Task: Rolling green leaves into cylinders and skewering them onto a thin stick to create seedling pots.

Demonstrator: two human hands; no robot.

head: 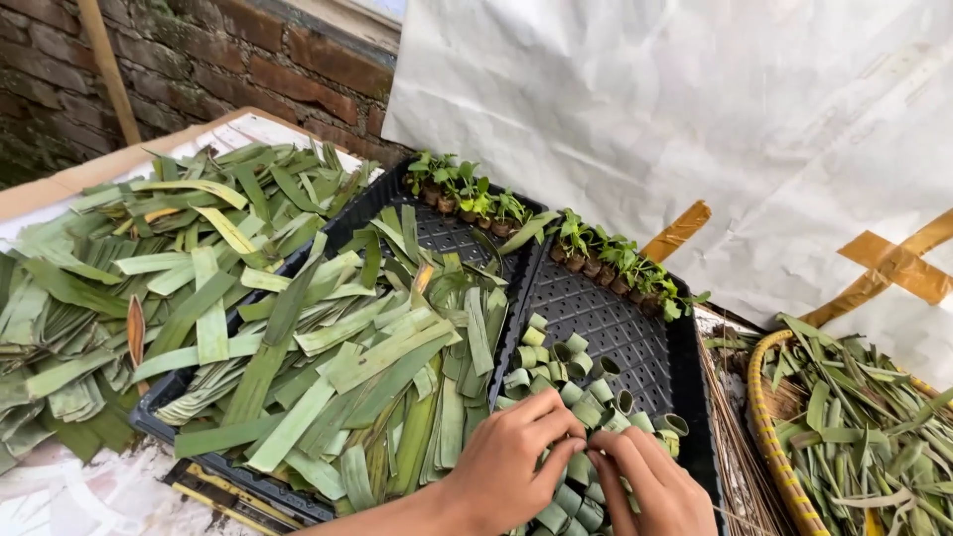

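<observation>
While the left hand (506, 462) and the right hand (650, 481) pinch small leaf rolls (556, 392) in the right black tray (685, 347), loose grasp may let one unroll, or knock neighbours over.

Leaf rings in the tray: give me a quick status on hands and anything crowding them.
Left hand and right hand both on the rolled leaf rings in the black tray. Grip unclear. Cut leaf strips piled alongside; seedlings at far edge.

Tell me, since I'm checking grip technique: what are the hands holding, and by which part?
Left hand and right hand pinch among the rolled leaf rings in the black tray; whether one ring is gripped, and where, cannot be told.
</observation>
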